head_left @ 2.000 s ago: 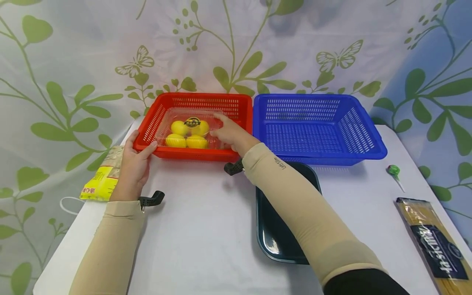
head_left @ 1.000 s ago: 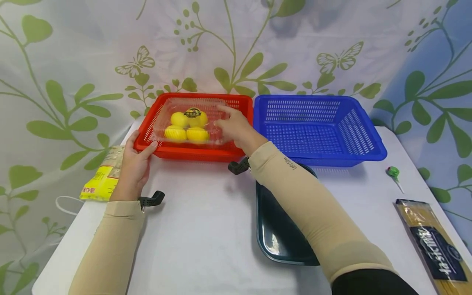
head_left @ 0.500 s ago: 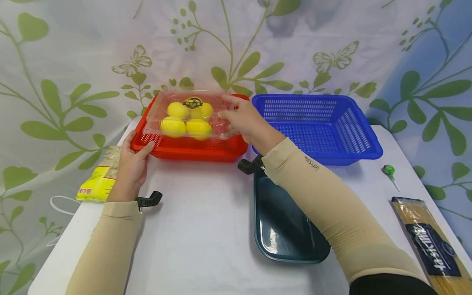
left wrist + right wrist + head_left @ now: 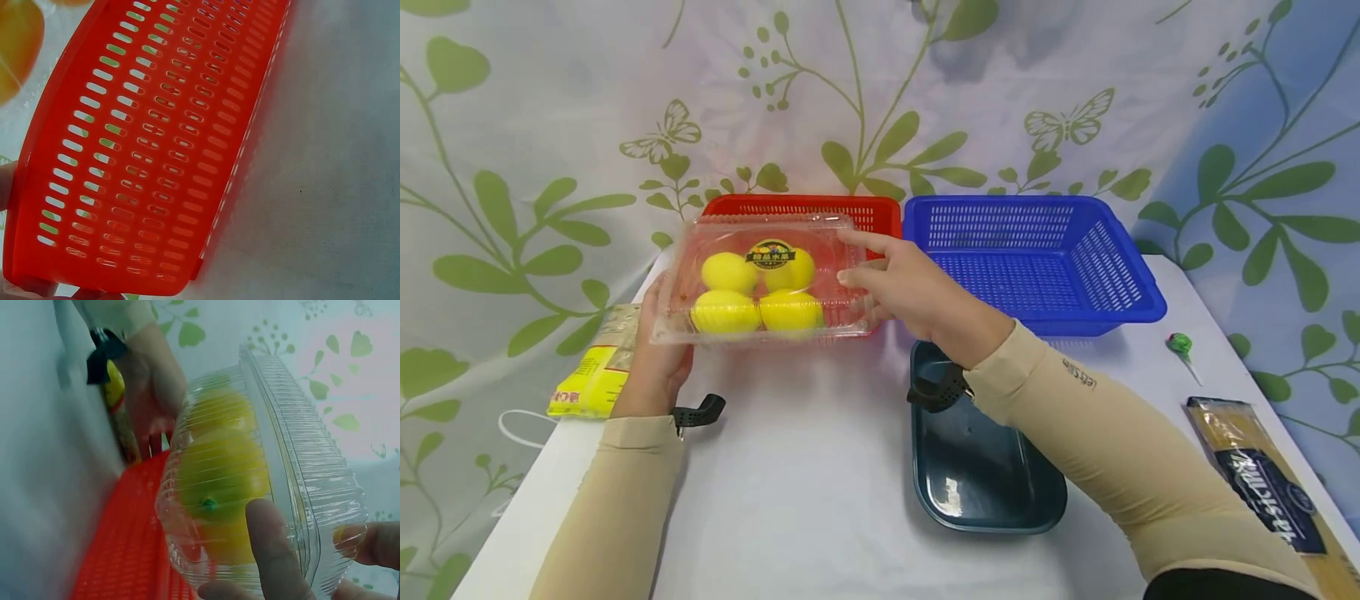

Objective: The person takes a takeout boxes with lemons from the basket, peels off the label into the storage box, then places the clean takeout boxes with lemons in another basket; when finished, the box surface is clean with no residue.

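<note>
My right hand (image 4: 917, 287) pinches the right end of a clear plastic fruit box (image 4: 752, 287), thumb and fingers on opposite sides of it in the right wrist view. Several yellow round fruits (image 4: 726, 312) show through its lid, which bears a dark label. The box hangs over the front of the red basket (image 4: 876, 217) and hides much of it. At the basket's left end is my left hand (image 4: 655, 367), its fingertips hidden behind the box in the head view. In the left wrist view its fingers curl at the rim of the red basket (image 4: 156, 150).
A blue basket (image 4: 1018, 275) stands right of the red one. In front of it lies a dark green tray (image 4: 985, 467). A lollipop (image 4: 1180, 346) and a pasta pack (image 4: 1262, 483) lie at the right. A yellow bag (image 4: 591, 371) sits by the left table edge.
My right hand has lifted the fruit box out of the red basket and brought it nearer, toward the front left. My left hand stays at the basket's left end.
</note>
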Motion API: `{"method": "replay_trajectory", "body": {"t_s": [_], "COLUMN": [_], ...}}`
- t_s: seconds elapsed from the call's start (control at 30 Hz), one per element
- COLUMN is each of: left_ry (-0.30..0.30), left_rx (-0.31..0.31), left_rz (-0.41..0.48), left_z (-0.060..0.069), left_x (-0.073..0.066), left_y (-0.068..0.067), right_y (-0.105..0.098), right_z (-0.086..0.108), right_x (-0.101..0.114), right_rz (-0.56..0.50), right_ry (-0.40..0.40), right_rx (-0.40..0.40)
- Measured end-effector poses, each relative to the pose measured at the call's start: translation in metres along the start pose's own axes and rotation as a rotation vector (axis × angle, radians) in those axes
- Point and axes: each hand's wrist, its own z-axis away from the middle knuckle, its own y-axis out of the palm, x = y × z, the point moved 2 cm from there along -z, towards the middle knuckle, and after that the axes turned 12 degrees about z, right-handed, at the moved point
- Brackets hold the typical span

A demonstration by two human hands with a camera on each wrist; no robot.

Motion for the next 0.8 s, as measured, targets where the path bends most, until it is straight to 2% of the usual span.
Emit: {"method": "replay_trajectory", "body": {"t_s": [0.03, 0.13, 0.2, 0.27, 0.47, 0.57, 0.7, 0.8], "left_ry": [-0.042, -0.152, -0.181, -0.168, -0.076, -0.063, -0.121, -0.161], "left_rx": [-0.021, -0.072, -0.077, -0.067, -0.064, -0.07, -0.074, -0.086], "left_rz": [-0.006, -0.104, -0.165, -0.238, -0.274, -0.261, -0.322, -0.306], "left_z": [0.001, 0.003, 0.002, -0.001, -0.006, -0.005, 0.001, 0.005], "left_x": [-0.001, -0.003, -0.004, -0.004, -0.005, -0.006, -0.008, -0.006], "left_y": [-0.001, -0.007, -0.009, -0.011, -0.01, -0.007, -0.005, -0.004], "right_y": [0.001, 0.001, 0.0, 0.0, -0.001, 0.001, 0.004, 0.007], "right_z": [0.005, 0.018, 0.026, 0.033, 0.052, 0.061, 0.071, 0.075], "right_x": [-0.003, -0.011, -0.017, -0.022, -0.034, -0.039, -0.047, -0.053], "right_rz": [0.011, 0.04, 0.048, 0.037, 0.017, 0.035, 0.067, 0.097], "right_ry": [0.0, -0.013, -0.029, -0.042, -0.052, -0.074, -0.099, -0.085], "right_rx": [0.007, 0.026, 0.035, 0.043, 0.076, 0.102, 0.123, 0.109]}}
